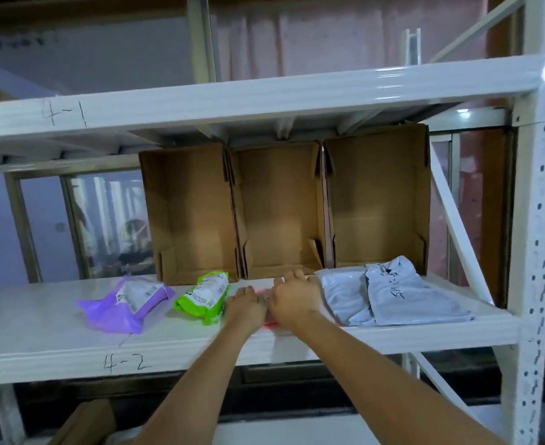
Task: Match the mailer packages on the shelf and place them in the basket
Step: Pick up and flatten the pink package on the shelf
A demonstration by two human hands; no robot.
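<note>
- Your left hand (244, 305) and right hand (293, 298) sit side by side at the centre of the frame, both on a pink mailer (269, 326) lying on the shelf (40, 326) marked 4-2.
- Both hands have fingers curled over the mailer and appear to grip it; it is mostly hidden beneath them.
- A green mailer (205, 297) lies just left of your left hand, and a purple mailer (126, 303) further left.
- Two grey mailers (393, 293) overlap at centre right.
- Three open cardboard boxes (280, 210) stand behind them.
</note>
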